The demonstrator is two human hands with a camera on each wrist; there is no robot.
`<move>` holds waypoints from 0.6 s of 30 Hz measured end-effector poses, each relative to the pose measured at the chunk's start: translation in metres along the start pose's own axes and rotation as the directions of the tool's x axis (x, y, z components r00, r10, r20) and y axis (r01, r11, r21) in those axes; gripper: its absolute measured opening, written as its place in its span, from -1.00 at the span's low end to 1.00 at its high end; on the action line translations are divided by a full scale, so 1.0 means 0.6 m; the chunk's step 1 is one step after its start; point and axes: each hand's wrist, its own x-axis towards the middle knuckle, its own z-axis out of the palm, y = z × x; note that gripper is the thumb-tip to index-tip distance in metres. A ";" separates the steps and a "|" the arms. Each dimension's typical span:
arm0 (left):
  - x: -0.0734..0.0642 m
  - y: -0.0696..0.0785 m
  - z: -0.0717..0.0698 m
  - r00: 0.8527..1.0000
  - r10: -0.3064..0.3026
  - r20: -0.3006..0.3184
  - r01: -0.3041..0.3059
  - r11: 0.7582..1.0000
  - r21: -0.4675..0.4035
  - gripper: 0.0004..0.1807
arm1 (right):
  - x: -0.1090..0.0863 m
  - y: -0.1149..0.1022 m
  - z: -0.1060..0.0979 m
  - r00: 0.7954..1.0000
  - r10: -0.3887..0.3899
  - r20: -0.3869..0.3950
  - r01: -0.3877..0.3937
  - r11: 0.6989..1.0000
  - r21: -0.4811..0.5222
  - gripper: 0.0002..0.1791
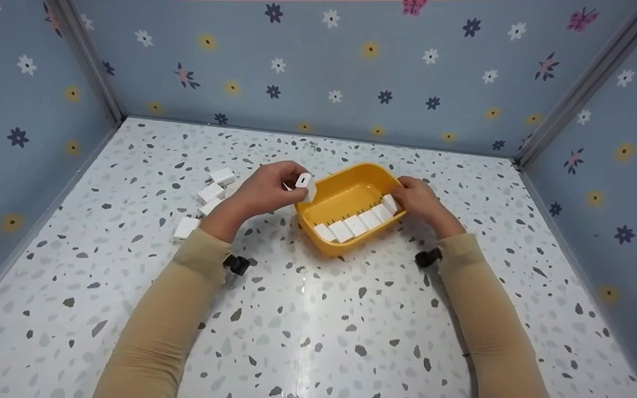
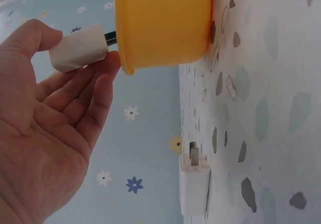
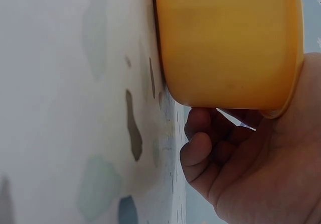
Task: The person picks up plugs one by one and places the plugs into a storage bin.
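My left hand (image 1: 266,190) pinches a white charger plug (image 1: 308,188) between thumb and fingers, just off the left rim of a yellow plastic container (image 1: 371,174). In the left wrist view, the metal prongs (image 2: 111,38) of this charger point at the container wall. Along the container's near side stands a row of several white chargers (image 1: 355,225), most with their prongs toward the far side; the one at the right end leans. At the right end of the container, my right hand (image 1: 421,202) grips the rim, and its curled fingers (image 3: 196,148) show beside the outer wall.
Several more white chargers (image 1: 210,192) lie on the speckled tabletop (image 1: 318,320) left of the container, partly behind my left forearm. Flower-patterned blue panels (image 1: 329,66) enclose the back and both sides. A black strap device (image 1: 236,264) sits on each wrist.
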 end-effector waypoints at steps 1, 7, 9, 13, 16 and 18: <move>0.001 0.000 0.003 1.000 0.004 0.004 -0.004 1.000 0.007 -0.62 | 0.000 0.000 0.000 1.000 0.002 -0.001 -0.002 1.000 0.005 -0.55; 0.003 -0.004 0.013 0.999 0.031 0.026 -0.033 0.995 0.090 -0.52 | 0.001 0.004 0.002 1.000 -0.016 -0.004 0.016 1.000 -0.008 -0.55; 0.004 -0.004 0.014 0.999 0.038 0.028 -0.041 0.991 0.126 -0.48 | 0.002 0.005 0.002 1.000 -0.025 -0.006 0.025 1.000 -0.013 -0.54; 0.006 -0.003 0.014 0.998 0.035 0.043 -0.043 0.981 0.188 -0.48 | 0.002 0.006 0.002 1.000 -0.025 -0.010 0.025 1.000 -0.013 -0.53; 0.007 -0.001 0.013 0.997 0.030 0.070 -0.045 0.974 0.222 -0.46 | 0.003 0.004 0.002 1.000 -0.016 -0.007 0.016 1.000 -0.006 -0.54; 0.006 0.002 0.013 0.996 0.029 0.089 -0.050 0.968 0.245 -0.45 | 0.002 0.003 0.001 1.000 -0.013 -0.007 0.013 1.000 0.000 -0.54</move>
